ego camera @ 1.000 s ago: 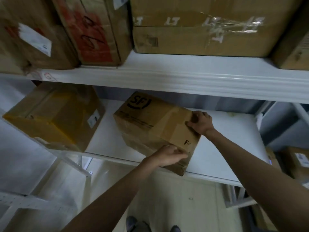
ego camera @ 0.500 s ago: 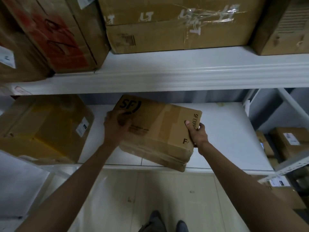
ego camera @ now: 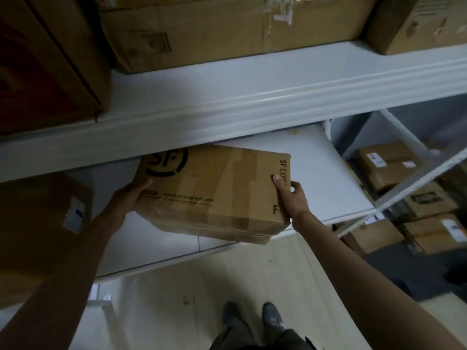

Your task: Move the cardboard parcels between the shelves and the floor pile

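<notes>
The SF parcel (ego camera: 214, 190) sits tilted at the front edge of the lower shelf (ego camera: 328, 173), seemingly lifted off it, though blur hides the contact. The left hand (ego camera: 131, 195) cups its left end, fingers curled around; the right hand (ego camera: 290, 198) grips its right end, thumb on top. Other parcels fill the upper shelf (ego camera: 252, 97), so most moving remains.

Dim in here, the light soft and cool, catching mostly the white shelf edge (ego camera: 252, 102) and the pale floor (ego camera: 252, 279). The left side sinks into deep shadow, the dark box (ego camera: 38, 223) there nearly lost. Straight shelf lines bow toward the edges, and everything looks slightly soft, smeared at the corners
</notes>
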